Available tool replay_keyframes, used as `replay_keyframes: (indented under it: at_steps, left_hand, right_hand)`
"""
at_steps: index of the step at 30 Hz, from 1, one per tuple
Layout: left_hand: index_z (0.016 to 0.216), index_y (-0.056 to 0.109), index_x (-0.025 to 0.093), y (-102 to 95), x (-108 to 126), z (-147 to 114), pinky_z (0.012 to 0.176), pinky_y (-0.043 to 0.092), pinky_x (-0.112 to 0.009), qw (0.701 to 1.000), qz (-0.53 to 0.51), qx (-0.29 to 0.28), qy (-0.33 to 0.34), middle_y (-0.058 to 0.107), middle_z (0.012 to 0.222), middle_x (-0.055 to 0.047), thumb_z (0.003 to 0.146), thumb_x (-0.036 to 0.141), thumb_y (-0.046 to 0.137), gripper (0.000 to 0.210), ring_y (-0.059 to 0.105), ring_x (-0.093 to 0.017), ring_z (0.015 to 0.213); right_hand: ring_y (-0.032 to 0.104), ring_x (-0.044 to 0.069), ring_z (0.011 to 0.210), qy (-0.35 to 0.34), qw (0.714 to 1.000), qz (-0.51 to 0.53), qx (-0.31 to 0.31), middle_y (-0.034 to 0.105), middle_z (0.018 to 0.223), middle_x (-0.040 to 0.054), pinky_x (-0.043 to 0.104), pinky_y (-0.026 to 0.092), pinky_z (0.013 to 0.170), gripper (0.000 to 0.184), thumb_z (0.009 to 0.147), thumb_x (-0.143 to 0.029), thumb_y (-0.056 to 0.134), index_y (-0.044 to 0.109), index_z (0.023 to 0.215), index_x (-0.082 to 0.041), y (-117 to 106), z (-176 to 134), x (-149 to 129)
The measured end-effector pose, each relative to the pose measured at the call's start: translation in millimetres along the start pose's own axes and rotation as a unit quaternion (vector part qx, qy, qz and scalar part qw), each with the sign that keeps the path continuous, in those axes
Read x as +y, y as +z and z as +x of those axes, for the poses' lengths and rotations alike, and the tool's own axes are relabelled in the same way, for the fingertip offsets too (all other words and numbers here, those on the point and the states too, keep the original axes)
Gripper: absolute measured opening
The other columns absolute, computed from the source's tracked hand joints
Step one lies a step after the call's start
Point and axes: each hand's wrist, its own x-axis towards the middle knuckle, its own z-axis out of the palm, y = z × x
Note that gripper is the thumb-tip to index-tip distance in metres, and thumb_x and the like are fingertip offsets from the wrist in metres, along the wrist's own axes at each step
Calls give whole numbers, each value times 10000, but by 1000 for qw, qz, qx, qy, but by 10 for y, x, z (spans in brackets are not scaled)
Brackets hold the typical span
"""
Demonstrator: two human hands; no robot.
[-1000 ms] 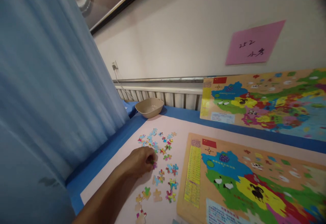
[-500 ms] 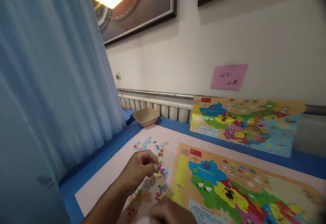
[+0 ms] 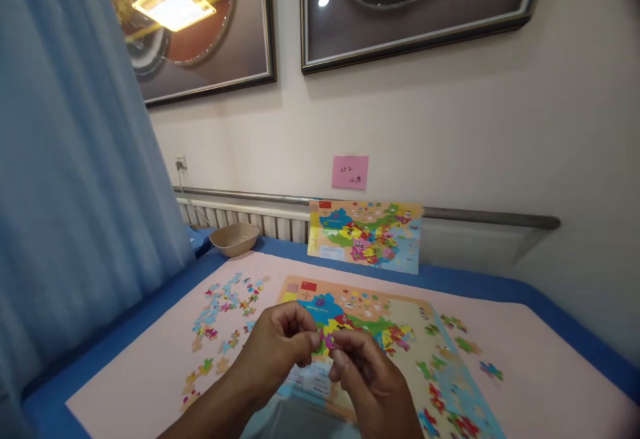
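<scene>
My left hand (image 3: 280, 349) and my right hand (image 3: 367, 379) meet above the near edge of the map puzzle board (image 3: 400, 329). Between their fingertips they pinch one small pink puzzle piece (image 3: 329, 341). The board lies flat on a pink mat (image 3: 525, 372) and shows a partly filled coloured map. Several loose puzzle pieces (image 3: 225, 309) lie scattered on the mat to the left of my left hand. A few more loose pieces (image 3: 465, 346) lie to the right of the board.
A beige bowl (image 3: 234, 238) sits at the back left near a radiator. A reference map picture (image 3: 365, 234) leans against the wall, with a pink note (image 3: 350, 172) above it. A blue curtain (image 3: 70, 159) hangs on the left.
My left hand lifted a piece from the loose pile and came to the middle. My right hand rose into view and joined it on the piece. The view swung right and up.
</scene>
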Motion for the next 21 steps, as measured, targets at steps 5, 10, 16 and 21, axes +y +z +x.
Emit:
replay_keyframes:
  at_steps: [5, 10, 16, 21]
  left_hand:
    - [704, 643, 166, 283, 21, -12, 550, 336, -268, 999, -2, -30, 16, 582, 546, 9, 675, 342, 783, 227, 479, -139, 524]
    - [728, 654, 154, 514, 29, 12, 557, 327, -265, 999, -7, -49, 15, 572, 568, 13, 670, 334, 767, 220, 467, -134, 540]
    - [721, 640, 150, 692, -16, 50, 575, 347, -272, 997, -8, -76, 7, 566, 571, 14, 663, 328, 766, 226, 472, -137, 557]
    - [762, 619, 168, 824, -263, 162, 556, 357, -290, 997, -11, -82, -14, 542, 556, 27, 662, 379, 760, 273, 465, -147, 524]
  right_hand:
    - [624, 172, 692, -27, 1000, -12, 6, 657, 773, 10, 263, 508, 676, 291, 979, -506, 659, 723, 991, -223, -313, -51, -89]
    - [650, 195, 774, -14, 1000, -24, 2, 695, 882, 36, 273, 524, 694, 306, 978, -491, 649, 712, 1088, -213, -581, -81, -99]
    - [689, 220, 929, -26, 991, -112, -65, 734, 1045, 55, 321, 527, 833, 267, 1006, -379, 589, 721, 1182, -228, -874, -50, -147]
    - [662, 203, 873, -46, 977, -186, -90, 718, 969, 36, 309, 494, 786, 242, 1007, -358, 545, 745, 1067, -235, -1099, -61, -139]
